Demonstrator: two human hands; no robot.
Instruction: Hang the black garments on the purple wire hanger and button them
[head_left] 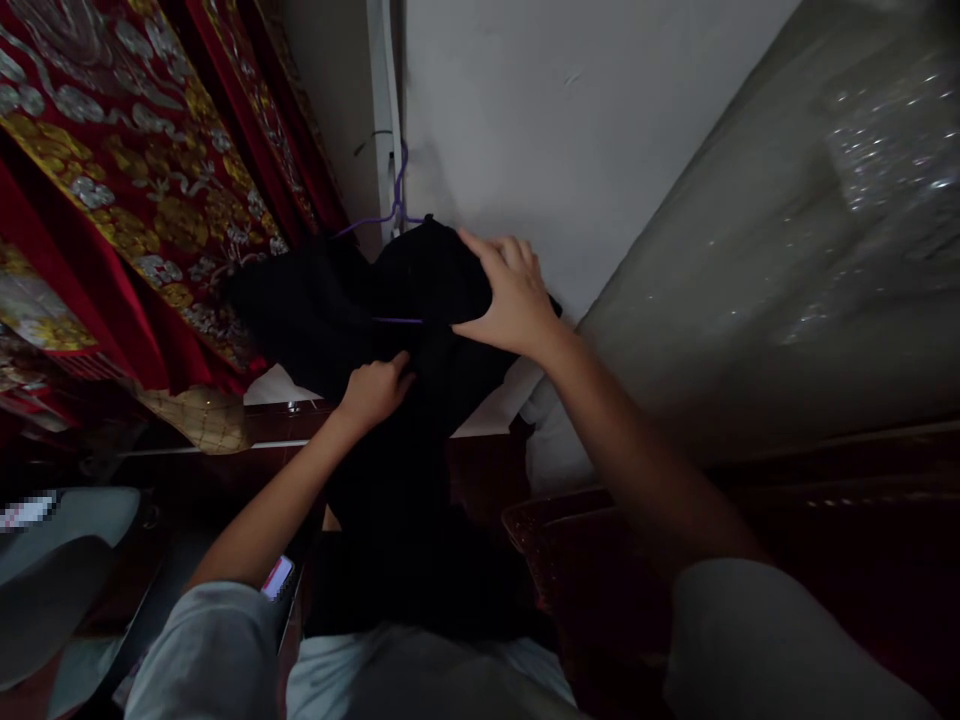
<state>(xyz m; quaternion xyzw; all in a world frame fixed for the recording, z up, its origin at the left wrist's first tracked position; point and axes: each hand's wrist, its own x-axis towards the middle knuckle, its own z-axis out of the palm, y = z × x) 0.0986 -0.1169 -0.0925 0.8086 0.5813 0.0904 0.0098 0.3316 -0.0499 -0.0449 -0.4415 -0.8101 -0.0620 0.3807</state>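
A black garment (pixel 442 390) hangs on a thin purple hanger (pixel 397 212) against a pale wall. Its kind is hard to make out in the dim light. My left hand (pixel 377 390) is closed on the cloth at the front, below the neck opening. Across the right shoulder of the garment lies my right hand (pixel 519 298), thumb and forefinger spread wide apart on the cloth. The hanger's lower bar shows through the neck opening. Deep shadow hides the lower part of the garment.
Red cloth (pixel 157 190) with gold and silver embroidery hangs close on the left. A large sheet of clear plastic (pixel 750 270) covers something on the right. At lower left are a grey-blue chair (pixel 82 530) and a lit phone screen (pixel 278 578).
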